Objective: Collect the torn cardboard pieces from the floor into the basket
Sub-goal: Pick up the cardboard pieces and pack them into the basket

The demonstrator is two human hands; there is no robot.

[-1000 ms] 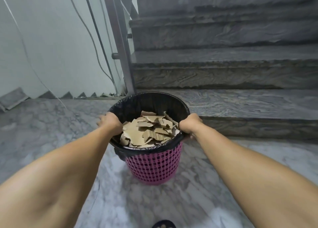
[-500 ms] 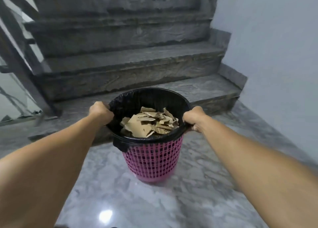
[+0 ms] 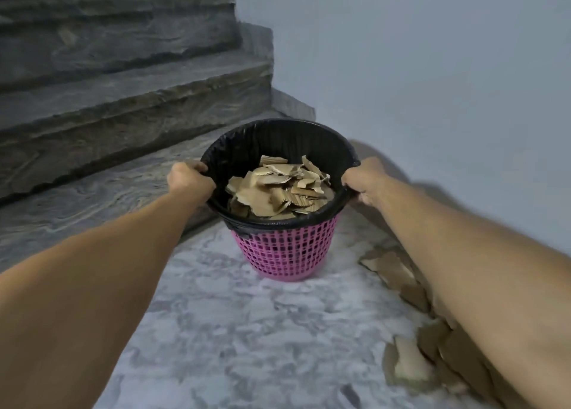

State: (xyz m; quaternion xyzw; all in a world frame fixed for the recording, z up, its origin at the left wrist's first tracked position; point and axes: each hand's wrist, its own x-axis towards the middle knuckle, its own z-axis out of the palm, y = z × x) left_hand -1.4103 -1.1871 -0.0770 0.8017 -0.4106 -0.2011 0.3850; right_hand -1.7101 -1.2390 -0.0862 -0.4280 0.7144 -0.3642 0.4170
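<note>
- Nearest, at about 4 to 5 o'clock on the marble floor [image 3: 247, 331], a scatter of loose cardboard pieces [image 3: 408, 362] now shows, partly hidden under the right forearm; a second ago no such pieces were in sight, only bare floor and stairs.
- That means the view and the basket have swung round to the right, toward an uncollected patch, so the task is not finished.
- At the centre, the pink basket [image 3: 287, 251] with its black liner [image 3: 278, 140] is gripped by both hands: the left hand [image 3: 190, 177] grasps the rim at 9 o'clock, the right hand [image 3: 363, 178] grasps it at 3 o'clock.
- Inside lie the cardboard pieces already gathered [image 3: 278, 189], filling it roughly halfway.
- I cannot tell whether the basket touches the floor or is held just above it.
- Farthest, the stone steps [image 3: 123, 84] now sit at 10 o'clock and a plain wall [image 3: 432, 69] fills 1 o'clock.
- Likely next: set the basket down beside the scatter.
</note>
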